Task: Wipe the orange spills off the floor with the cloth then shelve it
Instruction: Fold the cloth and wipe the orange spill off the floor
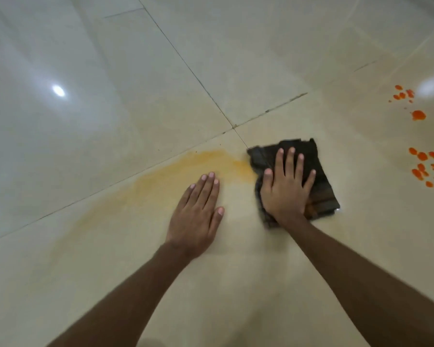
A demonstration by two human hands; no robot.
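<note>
A dark folded cloth [321, 189] lies flat on the cream tiled floor [110, 108]. My right hand [286, 186] presses down on it, palm flat and fingers spread. My left hand [198, 216] rests flat on the bare tile just left of the cloth, holding nothing. A pale orange smear [176, 171] streaks across the tile from the cloth's left edge toward the lower left. Bright orange drops [422, 166] sit at the far right, with another cluster of orange drops [409, 101] above them.
Dark grout lines [201, 81] cross near the cloth's upper left corner. The glossy tiles reflect ceiling lights [58, 91]. Both my forearms reach in from the bottom of the view.
</note>
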